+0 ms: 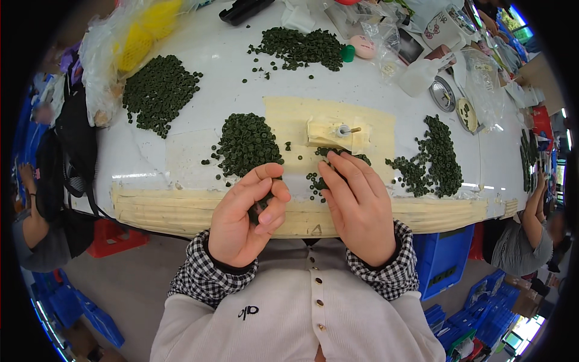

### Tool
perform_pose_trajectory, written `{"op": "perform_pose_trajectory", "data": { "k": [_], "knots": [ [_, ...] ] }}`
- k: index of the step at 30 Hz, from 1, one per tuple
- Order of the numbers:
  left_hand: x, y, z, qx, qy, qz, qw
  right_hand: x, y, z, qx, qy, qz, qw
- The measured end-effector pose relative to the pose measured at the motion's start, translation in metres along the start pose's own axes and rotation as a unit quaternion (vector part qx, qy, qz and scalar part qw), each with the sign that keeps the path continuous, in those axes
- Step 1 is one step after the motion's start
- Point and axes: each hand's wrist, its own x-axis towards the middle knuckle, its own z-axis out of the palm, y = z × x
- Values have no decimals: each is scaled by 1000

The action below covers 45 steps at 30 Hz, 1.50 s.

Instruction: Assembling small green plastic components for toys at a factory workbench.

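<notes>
My left hand (244,223) is curled palm-up near the table's front edge, with small dark green round pieces (260,207) partly visible inside its fingers. Just left of the fixture, beyond that hand, lies a heap of the same ring-like pieces (246,143). My right hand (362,208) reaches palm-down over a smaller cluster of pieces (316,184), its fingers extended and touching them; the fingers hide part of this cluster. Directly beyond it stands a cream taped block (322,134) with a metal pin (354,130) sticking out sideways.
More green heaps lie at the far left (160,93), far middle (301,47) and right (443,160). A round metal tin (442,93), a white bottle (417,78) and plastic bags clutter the far right. A black bag (78,139) hangs at the left edge. Other people sit at both sides.
</notes>
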Motion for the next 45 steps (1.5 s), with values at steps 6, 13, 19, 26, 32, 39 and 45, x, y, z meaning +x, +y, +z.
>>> {"op": "perform_pose_trajectory", "data": {
  "k": [6,13,19,26,32,39,45],
  "knots": [
    [0,-3,0,14,-5,-1,1000,7,-9,11,-45,-44,15,998],
    [-1,-4,0,21,-11,3,1000,3,-12,5,-29,-60,23,997],
    [0,-4,0,22,-11,-2,1000,6,-8,4,-33,-54,0,998],
    [-1,-5,1,21,-18,-2,1000,13,-16,13,-52,-62,19,997],
    [0,-5,-1,17,-19,0,1000,3,-15,4,-36,-83,20,996],
    [1,-6,1,16,-24,-4,1000,11,-14,10,-57,-56,8,997],
    [-4,-1,7,75,17,-12,997,1,-10,-7,11,-78,8,997]
  ]
}}
